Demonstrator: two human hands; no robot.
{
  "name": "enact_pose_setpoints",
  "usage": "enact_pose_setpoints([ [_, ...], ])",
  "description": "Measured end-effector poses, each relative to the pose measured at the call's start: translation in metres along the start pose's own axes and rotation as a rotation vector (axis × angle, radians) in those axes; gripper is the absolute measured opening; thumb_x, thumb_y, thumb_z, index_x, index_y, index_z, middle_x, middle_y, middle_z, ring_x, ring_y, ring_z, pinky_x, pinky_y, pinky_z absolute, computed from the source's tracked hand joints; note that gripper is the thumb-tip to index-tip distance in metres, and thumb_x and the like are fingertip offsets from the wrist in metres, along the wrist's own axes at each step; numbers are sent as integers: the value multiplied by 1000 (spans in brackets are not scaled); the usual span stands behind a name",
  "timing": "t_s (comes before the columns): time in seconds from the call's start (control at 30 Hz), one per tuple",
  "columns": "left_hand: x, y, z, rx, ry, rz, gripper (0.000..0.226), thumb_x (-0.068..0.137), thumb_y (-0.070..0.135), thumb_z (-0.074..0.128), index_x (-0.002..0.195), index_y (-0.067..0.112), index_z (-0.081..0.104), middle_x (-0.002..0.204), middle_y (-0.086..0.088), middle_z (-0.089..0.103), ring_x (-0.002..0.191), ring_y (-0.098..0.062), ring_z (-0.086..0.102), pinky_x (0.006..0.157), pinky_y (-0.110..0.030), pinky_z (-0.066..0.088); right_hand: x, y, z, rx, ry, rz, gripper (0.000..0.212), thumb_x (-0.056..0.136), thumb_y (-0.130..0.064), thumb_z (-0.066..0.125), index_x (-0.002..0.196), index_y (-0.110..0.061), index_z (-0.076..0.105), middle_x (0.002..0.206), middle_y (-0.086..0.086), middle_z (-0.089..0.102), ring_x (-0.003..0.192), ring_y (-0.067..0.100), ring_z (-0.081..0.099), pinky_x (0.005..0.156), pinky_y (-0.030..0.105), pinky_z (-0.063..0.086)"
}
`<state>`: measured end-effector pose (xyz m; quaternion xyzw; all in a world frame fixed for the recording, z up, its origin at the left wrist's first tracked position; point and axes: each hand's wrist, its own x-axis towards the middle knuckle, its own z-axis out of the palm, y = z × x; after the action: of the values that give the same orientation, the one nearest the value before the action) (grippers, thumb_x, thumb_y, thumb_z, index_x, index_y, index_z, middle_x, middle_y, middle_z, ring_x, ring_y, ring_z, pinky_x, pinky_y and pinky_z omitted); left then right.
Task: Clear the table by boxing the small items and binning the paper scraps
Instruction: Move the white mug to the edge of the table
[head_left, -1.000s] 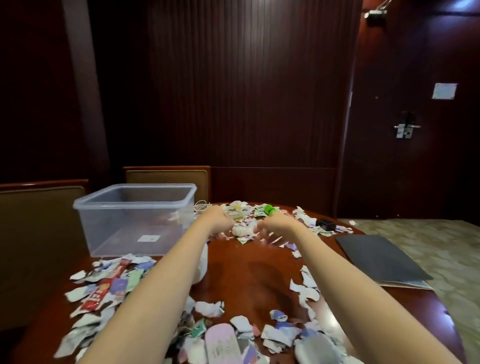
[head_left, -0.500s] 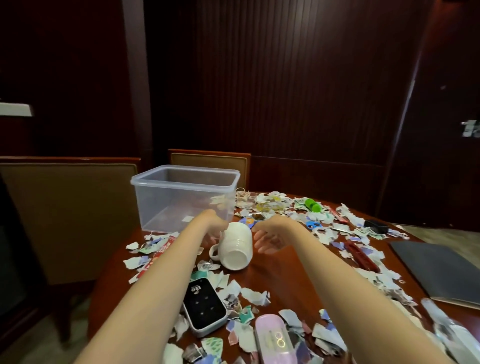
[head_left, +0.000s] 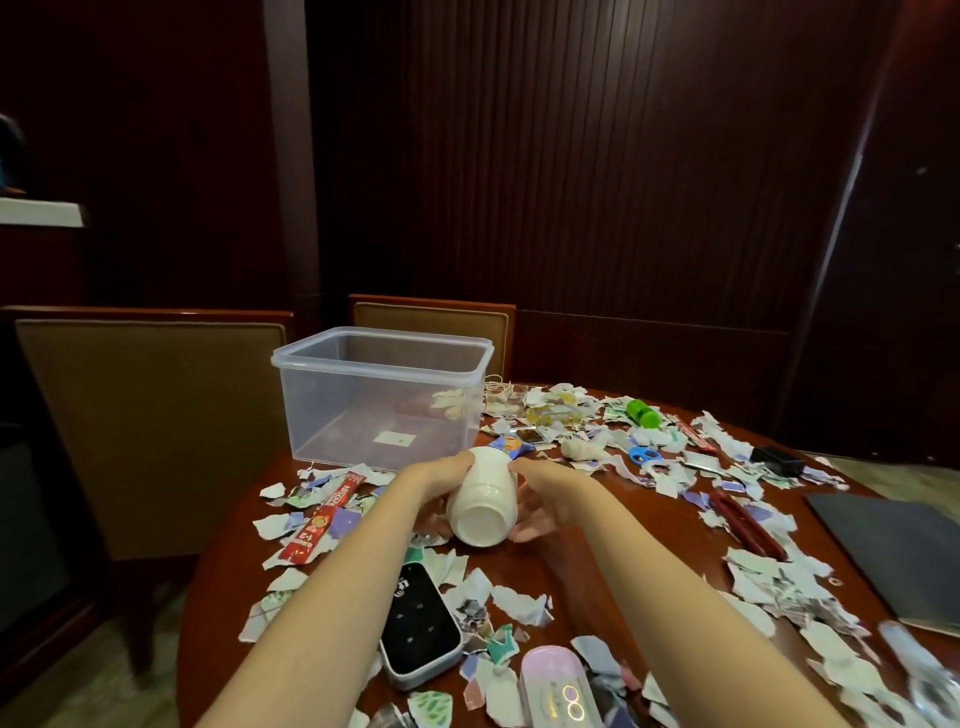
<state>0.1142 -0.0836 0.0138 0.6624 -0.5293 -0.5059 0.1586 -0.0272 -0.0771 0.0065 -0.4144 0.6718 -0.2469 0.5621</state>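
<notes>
Nearest, a pink case (head_left: 558, 691) and a black device (head_left: 418, 629) lay among paper scraps (head_left: 519, 605) on the table (head_left: 571, 566). Beyond them the left hand (head_left: 441, 480) and right hand (head_left: 545, 499) clasped a white mug (head_left: 483, 501) from either side, fingers curled round it, base tipped nearward. Just behind stood the clear box (head_left: 332, 410).
</notes>
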Motion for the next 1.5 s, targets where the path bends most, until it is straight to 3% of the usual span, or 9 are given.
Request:
enact_pose_setpoints([
  [0.1,4,1,3,-62,-7,4,75,90,65,36,139,9,33,109,-14,56,86,-23,57,69,-29,49,-2,-2,1,59,21,-31,35,99,-35,40,114,-4,39,94,16,51,73,30,57,36,31,53],
  [0.2,7,2,3,-29,9,68,75,87,65,43,139,13,32,127,-16,50,96,-26,53,74,-32,46,-6,-7,3,59,54,-77,34,98,-34,39,119,-7,42,98,17,54,87,35,60,59,43,56],
  [0.5,1,-3,-20,-266,214,284,68,77,40,73,128,7,43,107,-8,52,93,-24,52,75,-33,46,-8,-31,34,148,189,-372,26,95,-10,39,116,-5,54,103,19,58,93,33,53,95,54,47],
  [0.6,0,-10,-41,-280,339,340,76,71,41,77,130,7,44,120,-11,57,96,-23,53,77,-33,50,-5,-44,55,137,194,-454,28,95,-11,36,105,-8,62,84,6,57,90,27,56,95,51,48],
  [0.73,-2,-29,-72,-255,483,341,74,73,44,75,130,10,42,124,-10,54,95,-22,48,76,-31,46,-3,-55,92,20,133,-556,38,96,-6,31,125,-8,54,109,14,58,102,29,56,73,36,51],
  [0.9,-2,-62,-111,-230,665,261,81,68,55,72,129,11,45,124,-10,55,110,-26,54,92,-37,50,1,-55,143,-400,203,-733,37,96,-10,34,127,-5,54,128,15,58,106,29,57,72,29,48],
  [1.03,-2,-87,-144,-265,781,192,86,68,55,74,132,8,41,128,-12,53,116,-29,51,96,-37,47,18,-45,184,-829,183,-818,37,96,-13,36,130,-5,47,130,19,52,118,33,49,99,37,40],
  [1.2,1,-118,-168,-257,881,139,86,70,52,75,134,8,37,130,-13,51,118,-30,49,95,-37,44,39,-44,225,-1203,181,-802,56,98,-30,36,147,-11,19,155,11,15,144,31,11,114,51,16],
  [1.5,18,-141,-189,-253,938,133,86,66,51,77,132,10,41,128,-8,54,116,-28,53,92,-34,45,69,-56,277,-1371,167,-673,59,102,-36,22,152,-15,-1,159,9,-8,146,28,-11,115,54,-4],
])
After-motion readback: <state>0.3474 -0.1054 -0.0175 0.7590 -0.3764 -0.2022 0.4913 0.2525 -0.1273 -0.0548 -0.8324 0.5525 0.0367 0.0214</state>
